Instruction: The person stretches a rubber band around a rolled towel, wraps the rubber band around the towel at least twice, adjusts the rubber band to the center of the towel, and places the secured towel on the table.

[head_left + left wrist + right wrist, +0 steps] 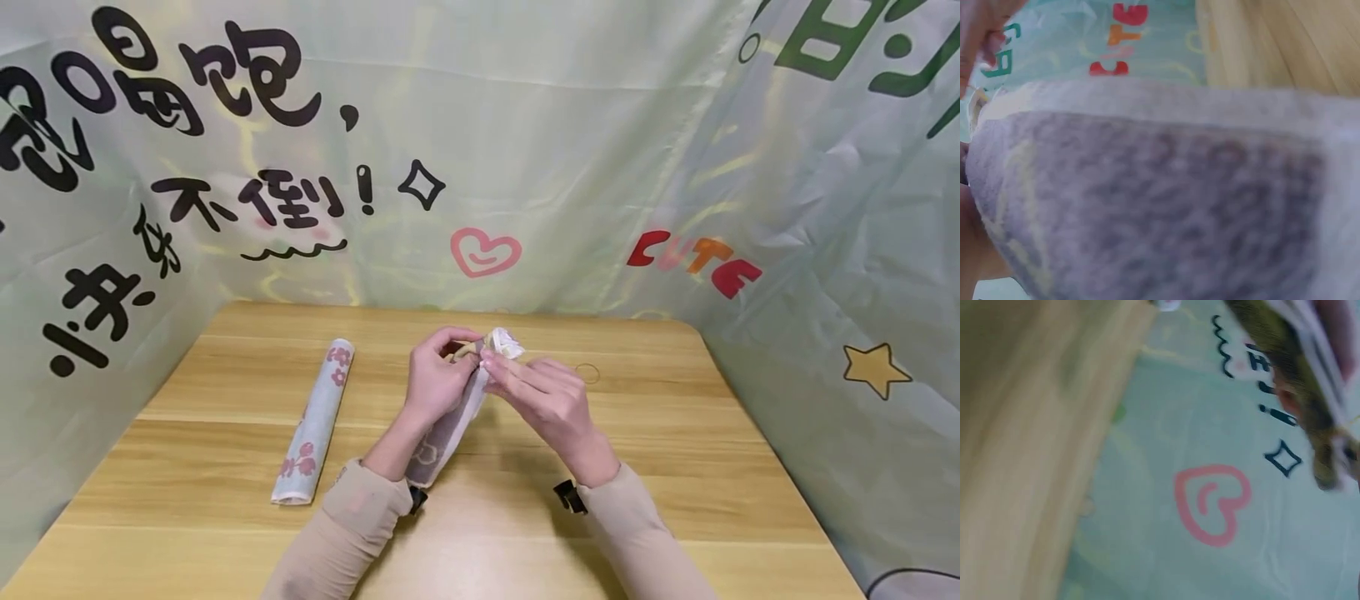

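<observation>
A rolled towel (450, 425) is held above the middle of the wooden table (675, 467), its lower end pointing toward the near edge and its upper end raised toward the far edge. The left hand (435, 379) is clamped round the upper part of the roll, fingers curled. The right hand (543, 396) is pinched on the bunched white top end (504, 342) of the roll, fingertips closed on the fabric.

For the step in hand, judged to be the securing of the roll's end, the roll should be kept tight by the left hand while the end is worked by the right; a loosened grip is likely to let the layers unwind. What looks like a thin loop (587, 374) is seen on the table just right of the hands; it cannot be identified for certain.

A second rolled towel (315, 425), printed with pink flowers, lies near the left edge, well apart from the hands.

On the backdrop (570, 150), "CUTE" (693, 262) is read in red and orange letters. Black Chinese characters, among them "不倒" (255, 200), are printed at the left, with a pink heart (485, 252) between.
</observation>
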`<state>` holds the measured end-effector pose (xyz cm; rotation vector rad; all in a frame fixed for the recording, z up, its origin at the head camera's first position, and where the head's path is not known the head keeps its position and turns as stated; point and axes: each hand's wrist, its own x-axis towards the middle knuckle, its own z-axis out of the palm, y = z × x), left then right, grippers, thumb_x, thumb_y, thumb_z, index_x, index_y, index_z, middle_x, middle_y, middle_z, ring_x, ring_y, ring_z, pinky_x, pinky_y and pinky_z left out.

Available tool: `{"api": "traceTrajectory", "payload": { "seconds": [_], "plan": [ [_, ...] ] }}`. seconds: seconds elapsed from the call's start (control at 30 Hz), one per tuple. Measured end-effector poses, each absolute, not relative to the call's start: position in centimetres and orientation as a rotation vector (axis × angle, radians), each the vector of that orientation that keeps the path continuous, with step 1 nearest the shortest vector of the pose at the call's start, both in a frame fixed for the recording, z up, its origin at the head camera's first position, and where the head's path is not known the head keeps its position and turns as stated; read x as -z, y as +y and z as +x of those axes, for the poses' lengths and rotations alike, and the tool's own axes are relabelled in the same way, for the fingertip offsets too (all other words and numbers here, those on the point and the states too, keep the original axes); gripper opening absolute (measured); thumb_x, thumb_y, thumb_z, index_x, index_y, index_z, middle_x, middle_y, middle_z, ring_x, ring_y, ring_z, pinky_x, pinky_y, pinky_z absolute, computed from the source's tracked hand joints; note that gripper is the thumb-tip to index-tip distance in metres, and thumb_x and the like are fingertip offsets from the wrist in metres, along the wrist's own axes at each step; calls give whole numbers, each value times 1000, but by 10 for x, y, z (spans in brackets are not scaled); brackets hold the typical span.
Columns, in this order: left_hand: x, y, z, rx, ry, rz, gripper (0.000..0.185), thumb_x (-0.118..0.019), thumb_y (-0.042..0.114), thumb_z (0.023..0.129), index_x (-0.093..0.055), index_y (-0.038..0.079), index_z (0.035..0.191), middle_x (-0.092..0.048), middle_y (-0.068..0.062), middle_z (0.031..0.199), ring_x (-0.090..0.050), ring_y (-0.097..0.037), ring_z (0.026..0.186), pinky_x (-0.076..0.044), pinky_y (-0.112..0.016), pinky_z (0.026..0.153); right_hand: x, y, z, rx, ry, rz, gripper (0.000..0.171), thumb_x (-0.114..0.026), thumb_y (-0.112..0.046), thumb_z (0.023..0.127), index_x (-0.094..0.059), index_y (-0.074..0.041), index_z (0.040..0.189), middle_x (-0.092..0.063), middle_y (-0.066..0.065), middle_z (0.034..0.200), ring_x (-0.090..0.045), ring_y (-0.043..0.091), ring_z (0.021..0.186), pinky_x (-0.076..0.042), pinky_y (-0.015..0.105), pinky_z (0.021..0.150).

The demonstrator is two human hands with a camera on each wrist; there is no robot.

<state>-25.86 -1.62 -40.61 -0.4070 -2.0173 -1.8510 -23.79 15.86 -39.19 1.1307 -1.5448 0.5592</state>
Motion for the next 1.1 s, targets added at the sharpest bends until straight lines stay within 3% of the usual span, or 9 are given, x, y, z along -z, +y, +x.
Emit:
{"api": "traceTrajectory", "payload": {
  "seconds": [0.17,0.3,0.37,0.47,0.6,0.77,0.9,0.97,1.1],
  "plan": [
    [403,-14,-257,1844,-1992,-393,21,-71,-5,83,-77,2,102,-76,-11,99,-68,-17,85,-49,-19,64,397,153,-241,-565,-1494,1088,64,-83,-49,81,-76,-2,123,-73,9,125,-62,18,62,-56,29,61],
    [402,-12,-257,1874,-1893,-285,23,-70,-11,82,-75,-2,103,-74,-15,98,-64,-15,79,-49,-18,59,405,147,-239,-767,-1592,1082,83,-75,-61,83,-65,-1,138,-67,11,136,-71,32,88,-58,37,82],
    [403,-10,-256,1935,-1826,-252,24,-68,-15,82,-72,-6,103,-72,-19,101,-65,-16,83,-53,-18,63,410,144,-236,-960,-1655,1066,84,-67,-63,89,-57,-2,146,-62,9,143,-70,32,98,-56,36,92],
    [402,-6,-254,2001,-1732,-217,23,-64,-19,84,-67,-11,105,-69,-22,106,-68,-23,97,-58,-22,80,416,138,-230,-1297,-1719,1025,74,-44,-58,105,-40,-6,158,-54,5,153,-68,24,112,-51,32,102],
    [401,-1,-252,2015,-1618,-186,22,-60,-22,84,-63,-13,105,-67,-22,107,-68,-30,107,-56,-30,98,419,130,-224,-1719,-1722,934,64,-24,-51,112,-23,-16,166,-46,-2,159,-65,13,119,-49,31,106],
    [406,4,-252,1972,-1507,-192,22,-59,-22,84,-62,-15,104,-64,-24,107,-67,-23,103,-56,-30,96,418,119,-217,-2291,-1577,644,79,-38,-62,104,-23,-15,165,-49,-5,157,-64,12,110,-48,32,102],
    [411,5,-253,1926,-1443,-256,21,-59,-23,83,-61,-16,103,-61,-25,108,-64,-16,102,-56,-26,94,409,114,-214,-2613,-1495,347,90,-41,-69,99,-22,-13,166,-40,-4,163,-58,13,109,-44,33,101],
    [412,6,-253,1899,-1441,-320,21,-59,-24,82,-61,-15,101,-60,-23,108,-63,-14,103,-57,-22,84,407,115,-214,-2654,-1481,262,87,-47,-66,100,-26,-12,165,-36,2,166,-57,13,108,-44,34,100],
    [415,4,-253,1766,-1485,-496,25,-60,-25,79,-64,-9,98,-61,-22,106,-63,-17,101,-53,-15,62,406,120,-217,-2600,-1446,154,81,-73,-49,95,-45,-2,154,-41,13,163,-62,13,106,-50,31,95]
  ]
}}
